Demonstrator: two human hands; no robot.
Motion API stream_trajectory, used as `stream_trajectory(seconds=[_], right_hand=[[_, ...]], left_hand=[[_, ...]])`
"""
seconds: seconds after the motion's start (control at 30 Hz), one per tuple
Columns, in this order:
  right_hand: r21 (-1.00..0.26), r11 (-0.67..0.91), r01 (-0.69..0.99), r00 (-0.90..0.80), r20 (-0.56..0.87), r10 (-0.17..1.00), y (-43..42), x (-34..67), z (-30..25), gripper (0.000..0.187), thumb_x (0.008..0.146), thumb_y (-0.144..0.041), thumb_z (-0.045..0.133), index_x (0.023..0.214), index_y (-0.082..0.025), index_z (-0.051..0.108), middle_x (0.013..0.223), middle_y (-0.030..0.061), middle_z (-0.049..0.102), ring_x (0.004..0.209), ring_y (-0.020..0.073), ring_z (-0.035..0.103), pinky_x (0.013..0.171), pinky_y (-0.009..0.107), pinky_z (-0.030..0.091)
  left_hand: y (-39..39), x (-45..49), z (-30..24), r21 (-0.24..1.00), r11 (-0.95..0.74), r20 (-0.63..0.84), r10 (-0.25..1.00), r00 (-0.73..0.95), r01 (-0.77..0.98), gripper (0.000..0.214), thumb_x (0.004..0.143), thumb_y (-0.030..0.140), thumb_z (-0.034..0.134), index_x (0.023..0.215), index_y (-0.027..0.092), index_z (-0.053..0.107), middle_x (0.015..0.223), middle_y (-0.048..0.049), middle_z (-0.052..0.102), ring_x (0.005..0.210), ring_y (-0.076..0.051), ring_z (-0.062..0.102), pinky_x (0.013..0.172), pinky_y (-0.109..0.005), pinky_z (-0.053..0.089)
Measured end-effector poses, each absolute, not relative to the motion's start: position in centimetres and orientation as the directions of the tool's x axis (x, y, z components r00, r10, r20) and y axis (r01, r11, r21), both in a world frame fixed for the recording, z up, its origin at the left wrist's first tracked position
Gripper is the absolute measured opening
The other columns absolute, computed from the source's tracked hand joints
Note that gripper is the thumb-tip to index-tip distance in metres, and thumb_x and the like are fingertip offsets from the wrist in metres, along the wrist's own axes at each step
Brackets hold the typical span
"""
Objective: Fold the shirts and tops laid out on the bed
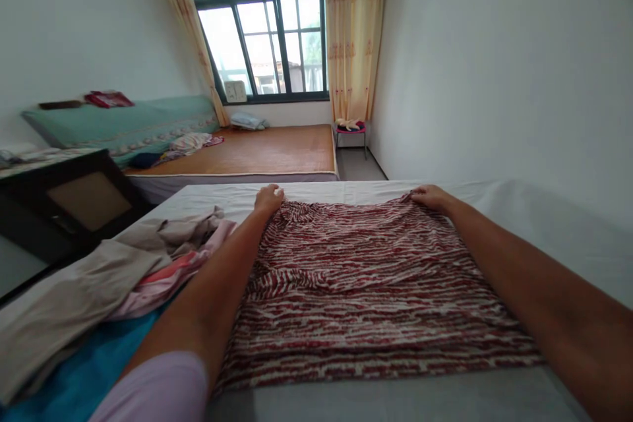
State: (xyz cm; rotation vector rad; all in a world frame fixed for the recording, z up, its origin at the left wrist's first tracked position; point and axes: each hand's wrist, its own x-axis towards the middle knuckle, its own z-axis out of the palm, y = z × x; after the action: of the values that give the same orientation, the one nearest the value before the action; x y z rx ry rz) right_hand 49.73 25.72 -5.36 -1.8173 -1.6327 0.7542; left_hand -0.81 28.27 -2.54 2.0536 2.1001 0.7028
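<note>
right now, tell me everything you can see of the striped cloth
The cloth is thin, soft-looking fabric with wavy dark red and white stripes. It lies spread almost flat on the pale sheet, lightly wrinkled. The left hand grips its far left corner, the right hand its far right corner, and the left forearm crosses its left edge. A pile of clothes lies beside it on the left.
</note>
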Motion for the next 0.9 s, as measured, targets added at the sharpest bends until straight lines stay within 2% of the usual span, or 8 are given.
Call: stream_trajectory(seconds=[0.07, 0.17, 0.33, 0.43, 0.63, 0.77, 0.9], right_hand=[[-0.734, -0.106, 0.671, 0.118, -0.036, 0.992, 25.8, 50.0, -5.4, 0.021, 0.067, -0.033, 0.067, 0.074, -0.014, 0.071, 0.059, 0.0000, 0.065, 0.060, 0.0151, 0.058, 0.056, 0.023, 0.043], [-0.732, -0.134, 0.668, 0.157, -0.038, 0.987, 25.4, 50.1, -5.7, 0.017, 0.066, -0.032, 0.066, 0.068, -0.015, 0.069, 0.055, -0.0009, 0.062, 0.057, 0.0144, 0.057, 0.055, 0.023, 0.042], [-0.750, -0.162, 0.641, 0.230, -0.014, 0.973, 24.9, 49.7, -5.7, 0.016, 0.067, -0.030, 0.064, 0.072, -0.016, 0.068, 0.058, -0.0005, 0.063, 0.058, 0.0146, 0.057, 0.055, 0.023, 0.042], [-0.764, -0.173, 0.622, 0.299, 0.027, 0.954, 25.2, 49.8, -5.4, 0.021, 0.070, -0.031, 0.061, 0.083, -0.016, 0.068, 0.065, 0.0011, 0.066, 0.060, 0.0151, 0.059, 0.055, 0.023, 0.043], [-0.773, -0.207, 0.600, 0.432, 0.095, 0.897, 25.5, 51.0, -5.3, 0.036, 0.070, -0.029, 0.061, 0.101, -0.012, 0.065, 0.078, 0.0072, 0.070, 0.066, 0.0166, 0.060, 0.059, 0.025, 0.045], [-0.792, -0.171, 0.586, 0.356, 0.062, 0.932, 25.5, 50.7, -5.8, 0.034, 0.064, -0.026, 0.068, 0.096, -0.013, 0.069, 0.076, 0.0047, 0.070, 0.068, 0.0166, 0.062, 0.063, 0.025, 0.047], [-0.814, -0.145, 0.562, 0.279, 0.021, 0.960, 25.8, 50.2, -5.5, 0.022, 0.062, -0.024, 0.071, 0.083, -0.015, 0.071, 0.066, 0.0019, 0.069, 0.064, 0.0160, 0.062, 0.061, 0.024, 0.047]], left_hand=[[27.9, -0.8, -2.2, 0.372, -0.075, 0.229, 0.973, -0.013, 0.925, 0.033, 0.087, 0.034, 0.046, 0.100, 0.017, 0.071, 0.103, -0.0103, 0.071, 0.097, -0.023, 0.062, 0.083, -0.029, 0.044], [27.0, -0.3, -2.0, 0.336, -0.190, 0.183, 0.974, 0.134, 0.923, 0.027, 0.081, 0.037, 0.054, 0.091, 0.021, 0.073, 0.091, -0.0040, 0.073, 0.086, -0.020, 0.064, 0.077, -0.025, 0.045], [25.5, 2.6, -2.7, 0.239, -0.470, 0.150, 0.882, 0.446, 0.850, 0.038, 0.080, 0.053, 0.054, 0.096, 0.025, 0.074, 0.093, -0.0027, 0.073, 0.090, -0.020, 0.063, 0.081, -0.025, 0.044], [25.6, 4.0, -2.8, 0.224, -0.417, 0.182, 0.906, 0.383, 0.881, 0.030, 0.078, 0.047, 0.060, 0.095, 0.027, 0.073, 0.093, -0.0019, 0.073, 0.090, -0.020, 0.063, 0.079, -0.025, 0.043], [28.1, 3.2, -2.0, 0.254, -0.201, 0.234, 0.962, 0.141, 0.946, 0.032, 0.091, 0.032, 0.040, 0.105, 0.019, 0.066, 0.102, -0.0068, 0.070, 0.090, -0.019, 0.063, 0.075, -0.025, 0.044], [28.8, 3.0, -3.2, 0.218, -0.165, 0.208, 0.971, 0.119, 0.962, 0.026, 0.091, 0.031, 0.043, 0.100, 0.020, 0.064, 0.102, -0.0064, 0.070, 0.092, -0.018, 0.063, 0.079, -0.026, 0.044], [28.4, 3.6, -4.0, 0.164, -0.156, 0.217, 0.969, 0.119, 0.974, 0.027, 0.093, 0.032, 0.038, 0.102, 0.020, 0.060, 0.101, -0.0112, 0.069, 0.094, -0.024, 0.063, 0.080, -0.032, 0.044]])
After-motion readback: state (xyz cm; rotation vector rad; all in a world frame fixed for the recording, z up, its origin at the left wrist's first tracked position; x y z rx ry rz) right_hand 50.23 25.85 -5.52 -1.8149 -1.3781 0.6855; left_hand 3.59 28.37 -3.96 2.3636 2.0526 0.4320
